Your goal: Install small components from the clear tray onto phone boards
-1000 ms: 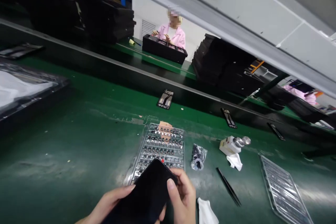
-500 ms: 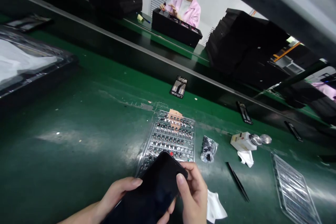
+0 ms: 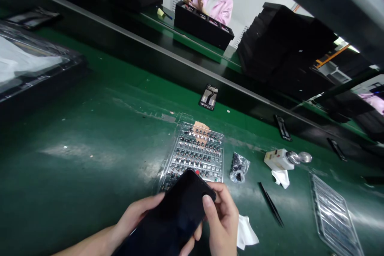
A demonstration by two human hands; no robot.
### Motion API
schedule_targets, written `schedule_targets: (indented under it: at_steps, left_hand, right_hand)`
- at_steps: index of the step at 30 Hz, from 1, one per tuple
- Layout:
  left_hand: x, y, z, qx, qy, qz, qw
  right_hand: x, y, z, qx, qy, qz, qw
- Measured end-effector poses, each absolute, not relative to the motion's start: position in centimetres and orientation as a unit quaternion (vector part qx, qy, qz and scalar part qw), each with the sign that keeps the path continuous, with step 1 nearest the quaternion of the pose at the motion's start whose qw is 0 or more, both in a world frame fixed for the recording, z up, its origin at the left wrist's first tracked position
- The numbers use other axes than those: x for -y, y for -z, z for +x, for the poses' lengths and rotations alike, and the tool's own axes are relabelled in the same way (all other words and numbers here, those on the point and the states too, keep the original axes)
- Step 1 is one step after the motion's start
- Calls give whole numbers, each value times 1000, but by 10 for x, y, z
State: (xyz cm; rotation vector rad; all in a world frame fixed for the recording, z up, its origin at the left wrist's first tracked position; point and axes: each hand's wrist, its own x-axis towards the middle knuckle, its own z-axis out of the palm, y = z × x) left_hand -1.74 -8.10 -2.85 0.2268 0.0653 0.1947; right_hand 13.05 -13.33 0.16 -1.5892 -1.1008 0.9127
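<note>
A black phone-like panel [image 3: 174,216], dark glossy face up, is held tilted at the bottom centre. My left hand [image 3: 135,216] grips its left edge, thumb on the rim and some fingertips showing at the lower right edge. My right hand [image 3: 222,220] is closed round the upper right corner, thumb on the face. Just beyond, a clear tray [image 3: 222,156] of small parts in rows lies partly hidden by the panel. A white cloth [image 3: 246,232] sits beside my right hand.
Black tweezers [image 3: 271,204], a small plastic bag [image 3: 239,167], a white bottle [image 3: 279,160] and a clear empty tray [image 3: 337,212] lie to the right. Phone frames, one [image 3: 209,97] at centre, line the far strip. A large tray [image 3: 45,82] stands left. Across, a person in pink [image 3: 223,6] works.
The view has shifted slightly, so the bench items appear a little displaced. Both hands keep their hold on the black panel. The person's hands across the bench have moved.
</note>
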Motion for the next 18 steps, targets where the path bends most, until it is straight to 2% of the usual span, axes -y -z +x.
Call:
schedule_targets:
  at_steps: [2,4,7,10,12,14,16,18]
  left_hand:
    - [79,34,-16,-56,-90,147,984]
    - [76,36,-16,-94,-134,218,962]
    - [75,30,-20,-230,-266,340,872]
    - [79,20,-23,-292,-271,391,830]
    - [85,18,-23,-299,-239,417,824]
    - [91,17,-22,-313,-222,449,807]
    - [94,15,-22,-326,-217,479,786]
    - [96,12,-23,-328,-220,488,779]
  right_hand:
    - [134,-8,144,513,-315,-667,439]
    - [141,-16,174,526,-194,-733,386]
    - [163,-17,239,375,31,-890,257]
    - [186,-5,295,323,45,-936,132]
    - [194,3,308,317,13,-942,105]
    - [192,4,296,309,-2,-933,186]
    - [182,-2,266,321,-42,-871,370]
    - [167,-13,227,340,-138,-758,539]
